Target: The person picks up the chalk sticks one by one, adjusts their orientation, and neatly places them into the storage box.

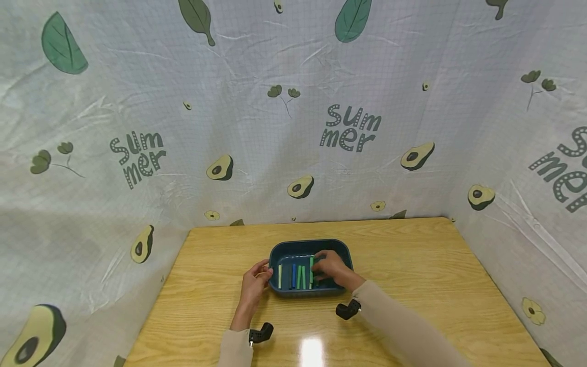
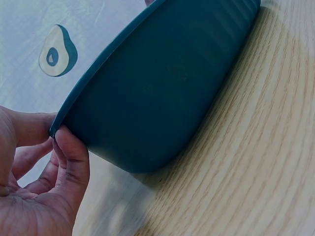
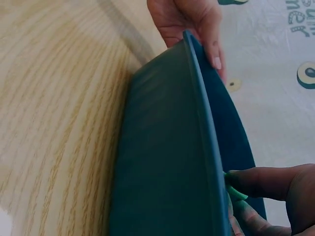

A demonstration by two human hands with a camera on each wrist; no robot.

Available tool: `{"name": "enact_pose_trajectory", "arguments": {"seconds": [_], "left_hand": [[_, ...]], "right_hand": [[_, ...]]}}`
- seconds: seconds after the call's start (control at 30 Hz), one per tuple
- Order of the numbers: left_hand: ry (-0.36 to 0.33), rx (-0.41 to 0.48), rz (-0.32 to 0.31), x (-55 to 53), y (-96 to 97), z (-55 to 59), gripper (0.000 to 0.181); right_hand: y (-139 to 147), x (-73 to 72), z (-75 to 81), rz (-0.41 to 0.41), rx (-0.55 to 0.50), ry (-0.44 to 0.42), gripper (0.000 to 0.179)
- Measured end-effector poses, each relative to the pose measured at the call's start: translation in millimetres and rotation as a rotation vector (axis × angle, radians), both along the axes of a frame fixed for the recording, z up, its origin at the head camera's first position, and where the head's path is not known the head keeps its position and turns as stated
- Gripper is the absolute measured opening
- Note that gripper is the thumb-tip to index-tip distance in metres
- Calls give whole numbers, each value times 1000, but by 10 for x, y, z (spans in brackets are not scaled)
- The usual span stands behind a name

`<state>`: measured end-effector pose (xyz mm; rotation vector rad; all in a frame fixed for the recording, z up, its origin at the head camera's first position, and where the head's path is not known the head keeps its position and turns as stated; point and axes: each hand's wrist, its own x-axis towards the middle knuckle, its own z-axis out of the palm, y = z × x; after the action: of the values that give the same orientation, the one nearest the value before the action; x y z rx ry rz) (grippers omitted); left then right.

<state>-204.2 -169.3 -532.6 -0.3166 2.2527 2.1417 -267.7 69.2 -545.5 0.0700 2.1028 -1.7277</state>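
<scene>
A dark teal tub (image 1: 305,294) with rounded corners stands on the table, its long side facing me. My left hand (image 1: 255,284) pinches the rim at its left end, thumb and fingers on either side of the wall in the left wrist view. Inside, a pale yellow stick (image 1: 279,277), a blue stick (image 1: 294,276) and several green sticks (image 1: 303,277) like crayons or chalk stand side by side, pointing away from me. Reaching into the right half, my right hand (image 1: 331,267) pinches a bright green stick (image 3: 237,193); the tub's wall partly hides its fingers in the right wrist view.
The light wood table (image 1: 412,275) extends around the tub on all sides. A white sheet (image 1: 257,127) printed with avocados, leaves and lettering hangs behind it and along both sides. Black wrist cameras (image 1: 261,333) sit on both sleeves.
</scene>
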Motion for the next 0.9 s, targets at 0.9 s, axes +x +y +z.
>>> {"name": "enact_pose_trajectory", "arguments": {"seconds": [0.9], "left_hand": [[2, 8, 3, -2, -10, -29, 40]], "right_hand": [[-20, -12, -103, -11, 30, -20, 37]]}}
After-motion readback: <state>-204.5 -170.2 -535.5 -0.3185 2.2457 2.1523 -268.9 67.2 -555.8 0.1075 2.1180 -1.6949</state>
